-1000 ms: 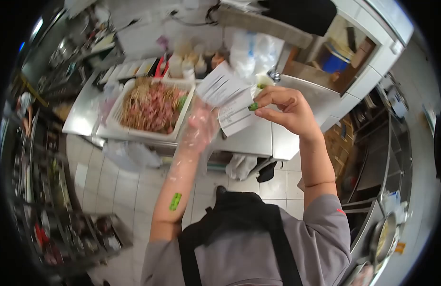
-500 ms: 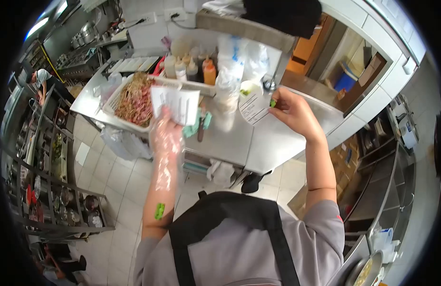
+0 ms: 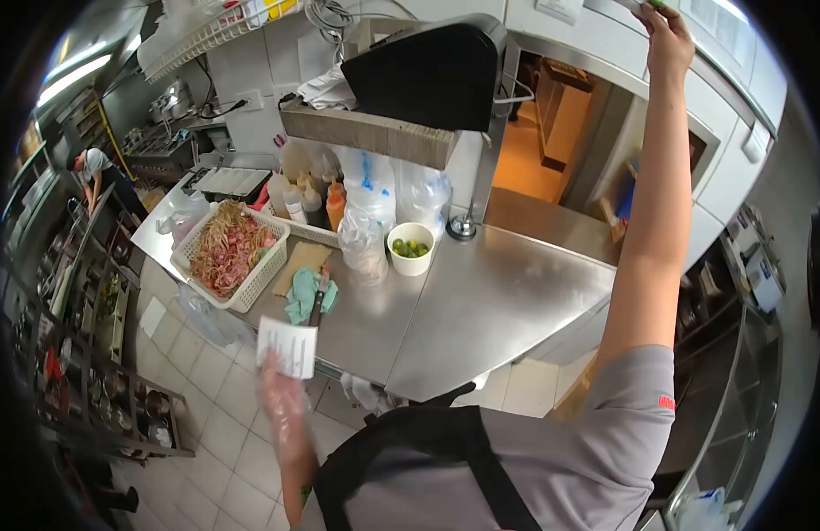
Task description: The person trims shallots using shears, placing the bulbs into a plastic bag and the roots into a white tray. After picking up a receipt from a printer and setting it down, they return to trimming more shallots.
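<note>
Left hand point(image 3: 286, 398), plastic-gloved: fingers closed on a slip point(image 3: 288, 348), near the counter point(image 3: 507, 292) edge. Right hand point(image 3: 669, 44), raised: fingers pinched on a second slip point(image 3: 631, 4), cropped at top. Basket point(image 3: 264, 276): reddish bulbs point(image 3: 233, 243), stringy roots point(image 3: 242, 218). Bowl point(image 3: 411, 265): green fruits point(image 3: 410, 249). Tray point(image 3: 313, 233): bottles point(image 3: 336, 208), one orange.

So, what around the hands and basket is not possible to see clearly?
Head view: print on the paper in the left hand, too small to read.
Head view: pale item in the right hand, cut off by the top edge.
Head view: floor of the white basket, hidden by heaped food.
</note>
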`<state>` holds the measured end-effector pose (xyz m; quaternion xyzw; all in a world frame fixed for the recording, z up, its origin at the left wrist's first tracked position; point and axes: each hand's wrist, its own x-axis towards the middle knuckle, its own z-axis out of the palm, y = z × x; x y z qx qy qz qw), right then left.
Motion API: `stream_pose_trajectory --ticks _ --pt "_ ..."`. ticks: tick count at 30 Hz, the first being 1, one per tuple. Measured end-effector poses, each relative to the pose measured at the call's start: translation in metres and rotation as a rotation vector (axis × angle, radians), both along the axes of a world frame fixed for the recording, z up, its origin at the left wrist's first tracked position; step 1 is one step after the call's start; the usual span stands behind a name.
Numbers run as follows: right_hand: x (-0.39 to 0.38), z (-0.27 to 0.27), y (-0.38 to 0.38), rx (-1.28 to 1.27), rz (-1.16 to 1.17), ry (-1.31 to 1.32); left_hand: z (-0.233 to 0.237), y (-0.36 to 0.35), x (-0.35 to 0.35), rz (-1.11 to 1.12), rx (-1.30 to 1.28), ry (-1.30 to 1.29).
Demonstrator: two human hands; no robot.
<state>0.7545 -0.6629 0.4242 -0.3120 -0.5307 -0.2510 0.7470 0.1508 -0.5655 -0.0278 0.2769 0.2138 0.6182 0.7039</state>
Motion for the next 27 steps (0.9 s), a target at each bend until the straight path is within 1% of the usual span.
stream_pose_trajectory --ticks 1,3,4,6,7,9,10,11,13,15,16,17,18,19,20,21,22,23,25,26,27 --pt "0.029 0.006 0.012 0.077 0.133 0.062 0.002 -0.008 -0.011 0.060 -0.020 0.011" --pt "0.053 0.000 0.035 -0.028 -0.331 0.268 -0.012 -0.019 -0.040 0.174 -0.035 0.097" --pt "0.066 -0.007 0.043 -0.123 -0.262 0.394 -0.018 -0.027 -0.052 0.195 -0.028 0.091" --pt "0.138 -0.013 0.067 -0.265 -0.802 0.445 -0.029 -0.043 -0.079 0.313 -0.050 0.130" --pt "0.123 -0.014 0.066 -0.275 -0.485 0.703 -0.038 -0.049 -0.093 0.337 -0.047 0.133" --pt "0.125 -0.010 0.067 -0.400 -0.779 0.532 -0.056 -0.059 -0.119 0.408 -0.198 0.080" --pt "0.139 -0.002 0.073 -0.405 -0.742 0.566 -0.057 -0.064 -0.129 0.404 -0.257 0.053" --pt "0.142 0.008 0.074 -0.467 -0.856 0.533 -0.058 -0.069 -0.141 0.416 -0.265 0.047" --pt "0.141 0.031 0.072 -0.705 -1.244 0.411 -0.061 -0.074 -0.160 0.430 -0.275 0.012" --pt "0.168 0.046 0.080 -0.430 -1.493 0.387 -0.048 -0.076 -0.165 0.459 -0.250 0.021" --pt "0.235 0.059 0.085 -0.409 -1.452 0.356 -0.040 -0.076 -0.171 0.488 -0.218 0.052" --pt "0.295 0.066 0.092 -0.298 -1.524 0.184 -0.036 -0.073 -0.179 0.443 -0.192 0.036" --pt "0.309 0.057 0.089 -0.457 -1.805 -0.149 -0.034 -0.068 -0.189 0.412 -0.175 0.027" --pt "0.279 0.061 0.081 -0.436 -1.768 -0.203 -0.028 -0.063 -0.191 0.474 -0.131 0.048" --pt "0.247 0.058 0.084 -0.308 -1.549 -0.073 -0.019 -0.057 -0.190 0.511 -0.134 0.035" --pt "0.185 0.048 0.080 -0.111 -1.174 0.099 -0.011 -0.049 -0.189 0.520 -0.145 0.050" --pt "0.117 0.036 0.070 0.058 -0.894 0.158 0.001 -0.041 -0.183 0.547 -0.161 0.047" --pt "0.049 0.022 0.064 0.197 -0.711 0.151 0.011 -0.032 -0.178 0.569 -0.173 0.042" --pt "-0.068 -0.017 0.059 0.397 -0.500 0.084 0.011 -0.008 -0.184 0.543 -0.126 0.052" --pt "-0.121 -0.045 0.056 0.472 -0.447 0.052 0.011 0.004 -0.187 0.538 -0.116 0.052" --pt "-0.190 -0.072 0.055 0.485 -0.340 -0.074 0.012 0.017 -0.191 0.528 -0.104 0.054"
